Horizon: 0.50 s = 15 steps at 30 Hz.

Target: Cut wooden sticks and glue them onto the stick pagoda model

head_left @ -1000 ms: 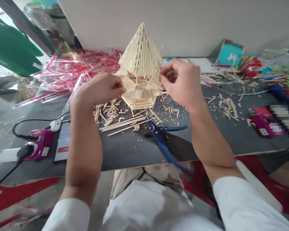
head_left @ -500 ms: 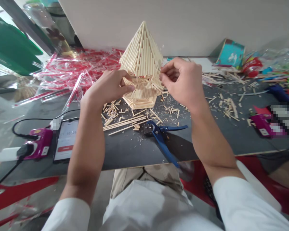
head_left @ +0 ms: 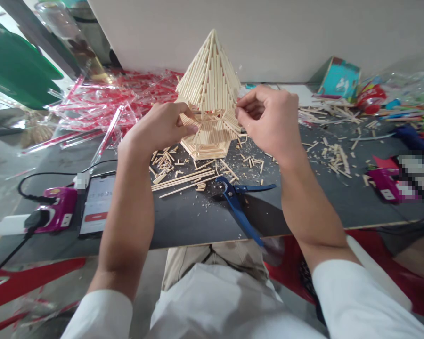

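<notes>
A small pavilion model [head_left: 212, 75] built of thin wooden sticks stands upright on the table, with a pointed roof above a many-sided base [head_left: 212, 151]. My left hand [head_left: 155, 126] is curled at its left side, thumb and fingers around a part under the eave; its far fingers are hidden. At the right lower edge of the roof, my right hand [head_left: 270, 117] has its thumb and fingertips pinched together. Whatever lies in that pinch is too small to make out. Loose sticks [head_left: 183, 180] and blue-handled cutters [head_left: 242, 209] lie in front of the model.
Red-and-clear plastic wrappers [head_left: 134, 89] are heaped at the back left. A phone [head_left: 97, 205] and a purple power strip [head_left: 58, 209] with cables lie front left. Stick offcuts [head_left: 337, 160], a turquoise box [head_left: 340, 79] and another purple socket block [head_left: 392, 183] are on the right.
Both hands keep nearly the same pose and place. The roof has shifted very slightly to the right in the picture; the loose sticks and cutters stay where they were.
</notes>
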{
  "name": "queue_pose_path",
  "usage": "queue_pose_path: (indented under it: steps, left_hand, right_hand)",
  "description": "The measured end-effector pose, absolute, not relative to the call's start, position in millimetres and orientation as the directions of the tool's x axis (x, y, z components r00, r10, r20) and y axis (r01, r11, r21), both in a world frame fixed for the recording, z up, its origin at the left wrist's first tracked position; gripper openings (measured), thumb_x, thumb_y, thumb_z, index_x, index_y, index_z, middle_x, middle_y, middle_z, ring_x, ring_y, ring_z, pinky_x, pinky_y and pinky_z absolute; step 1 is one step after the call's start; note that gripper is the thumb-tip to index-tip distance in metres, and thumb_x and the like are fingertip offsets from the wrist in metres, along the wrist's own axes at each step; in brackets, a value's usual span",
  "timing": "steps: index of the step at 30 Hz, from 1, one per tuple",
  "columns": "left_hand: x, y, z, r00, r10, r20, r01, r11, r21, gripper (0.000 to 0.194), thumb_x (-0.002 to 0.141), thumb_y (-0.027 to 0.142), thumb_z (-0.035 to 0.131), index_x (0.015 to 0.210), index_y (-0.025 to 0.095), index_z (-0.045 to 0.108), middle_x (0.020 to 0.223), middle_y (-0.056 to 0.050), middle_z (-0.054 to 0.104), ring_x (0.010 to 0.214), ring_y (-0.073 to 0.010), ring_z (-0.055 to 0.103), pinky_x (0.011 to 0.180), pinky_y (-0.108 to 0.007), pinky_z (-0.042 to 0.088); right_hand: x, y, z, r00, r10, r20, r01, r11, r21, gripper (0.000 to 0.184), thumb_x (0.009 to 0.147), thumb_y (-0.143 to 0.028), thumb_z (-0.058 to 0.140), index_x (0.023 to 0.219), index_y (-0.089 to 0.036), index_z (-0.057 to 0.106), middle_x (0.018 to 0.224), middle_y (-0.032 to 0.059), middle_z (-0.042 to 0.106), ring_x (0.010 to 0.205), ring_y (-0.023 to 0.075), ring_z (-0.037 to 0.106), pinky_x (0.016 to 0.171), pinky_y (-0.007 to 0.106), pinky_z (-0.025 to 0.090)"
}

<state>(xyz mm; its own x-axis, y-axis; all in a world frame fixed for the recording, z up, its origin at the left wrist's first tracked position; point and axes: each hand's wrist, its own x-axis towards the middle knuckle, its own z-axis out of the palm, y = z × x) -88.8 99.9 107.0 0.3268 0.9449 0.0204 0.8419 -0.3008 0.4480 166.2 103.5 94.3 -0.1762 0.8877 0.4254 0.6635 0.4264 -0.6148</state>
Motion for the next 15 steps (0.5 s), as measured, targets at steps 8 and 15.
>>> queue_pose_path:
  steps: [8, 15]
  left_hand:
    - [-89.2, 100.6, 106.4, 0.317, 0.948, 0.013, 0.842, -0.288, 0.457, 0.043, 0.092, 0.040, 0.062, 0.127, 0.016, 0.065, 0.089, -0.003, 0.069, 0.089, -0.0187, 0.060, 0.090, -0.032, 0.042]
    - [-88.4, 99.8, 107.9, 0.316, 0.949, 0.019, 0.856, -0.293, 0.427, 0.043, 0.093, 0.042, 0.062, 0.128, 0.018, 0.067, 0.091, -0.004, 0.069, 0.087, -0.0189, 0.060, 0.086, -0.032, 0.043]
  right_hand:
    - [166.9, 102.4, 96.7, -0.176, 0.905, 0.387, 0.694, 0.392, -0.603, 0.014, 0.090, -0.043, 0.065, 0.097, -0.031, 0.072, 0.092, 0.0032, 0.080, 0.093, 0.0260, 0.075, 0.091, 0.042, 0.062]
    - [167.0, 103.0, 95.9, -0.181, 0.897, 0.404, 0.687, 0.409, -0.601, 0.014, 0.091, -0.041, 0.064, 0.096, -0.031, 0.071, 0.091, 0.0039, 0.079, 0.090, 0.0260, 0.075, 0.089, 0.041, 0.062]
